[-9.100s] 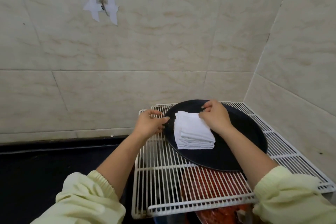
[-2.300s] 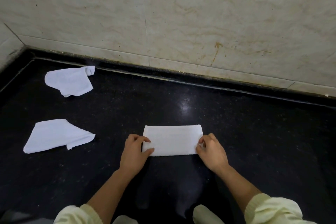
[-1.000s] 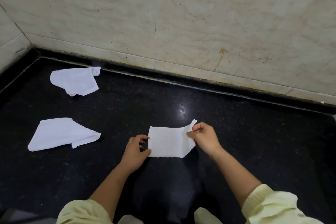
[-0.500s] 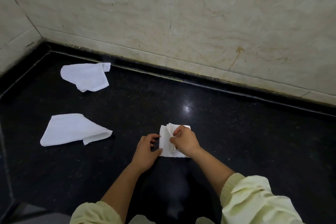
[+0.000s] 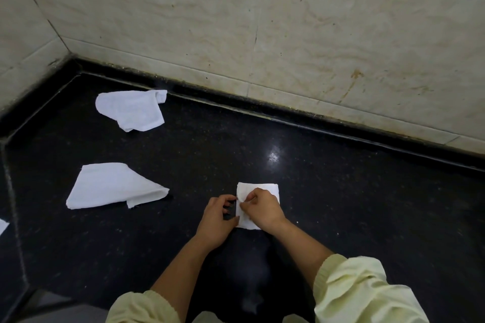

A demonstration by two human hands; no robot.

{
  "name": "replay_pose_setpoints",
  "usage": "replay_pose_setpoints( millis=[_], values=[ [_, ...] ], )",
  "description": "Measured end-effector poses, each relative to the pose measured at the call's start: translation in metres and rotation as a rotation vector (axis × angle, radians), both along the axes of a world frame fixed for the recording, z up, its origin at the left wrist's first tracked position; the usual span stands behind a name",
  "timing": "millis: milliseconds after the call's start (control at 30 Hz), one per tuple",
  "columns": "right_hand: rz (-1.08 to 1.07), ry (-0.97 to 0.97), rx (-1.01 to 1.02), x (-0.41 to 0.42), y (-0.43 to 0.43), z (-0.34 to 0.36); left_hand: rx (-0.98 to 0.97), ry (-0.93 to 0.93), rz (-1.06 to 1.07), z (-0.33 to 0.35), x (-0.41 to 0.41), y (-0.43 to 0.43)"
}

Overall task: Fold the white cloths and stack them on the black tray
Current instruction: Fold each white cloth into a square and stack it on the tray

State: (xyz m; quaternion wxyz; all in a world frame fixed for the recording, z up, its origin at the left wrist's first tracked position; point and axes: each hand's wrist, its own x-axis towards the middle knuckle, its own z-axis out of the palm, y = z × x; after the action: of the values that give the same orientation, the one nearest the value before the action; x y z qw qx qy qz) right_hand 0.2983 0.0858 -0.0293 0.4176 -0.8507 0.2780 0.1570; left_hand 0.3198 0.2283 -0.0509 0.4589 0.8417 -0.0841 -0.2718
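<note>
Now the folded cloth lies as a small square on the black counter, where a second ago it was a long strip. The right hand has carried its right end over and pinches the doubled left edge. The left hand sits curled against that edge; whether it grips cannot be told. This cloth looks ready for the tray, which is out of view. The near loose cloth and far loose cloth lie well apart to the left, and the counter runs wide rightward along the wall.

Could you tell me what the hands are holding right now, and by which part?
The folded white cloth: the right hand pinches its left edge from on top, and the left hand holds that same edge.
</note>
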Motion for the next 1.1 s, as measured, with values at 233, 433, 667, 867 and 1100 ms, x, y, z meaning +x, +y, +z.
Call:
replay_pose_setpoints(
  millis=[233, 433, 667, 867, 1100],
  values=[
    [-0.185, -0.115, 0.082, -0.013, -0.049, 0.023, 0.013, 0.140, 0.078, 0.005, 0.014, 0.006],
    [-0.449, -0.026, 0.254, -0.037, -0.079, 0.022, 0.039, 0.149, 0.281, 0.021, 0.017, -0.012],
    [-0.513, -0.001, 0.388, -0.044, -0.068, 0.015, 0.103, 0.258, 0.288, 0.022, 0.020, -0.026],
    [-0.473, 0.026, 0.296, -0.042, -0.053, 0.007, 0.162, 0.246, 0.224, 0.029, 0.016, -0.033],
    [-0.621, -0.024, 0.504, -0.042, -0.052, 0.023, -0.085, 0.553, 0.346, 0.038, 0.009, -0.036]
  ],
)
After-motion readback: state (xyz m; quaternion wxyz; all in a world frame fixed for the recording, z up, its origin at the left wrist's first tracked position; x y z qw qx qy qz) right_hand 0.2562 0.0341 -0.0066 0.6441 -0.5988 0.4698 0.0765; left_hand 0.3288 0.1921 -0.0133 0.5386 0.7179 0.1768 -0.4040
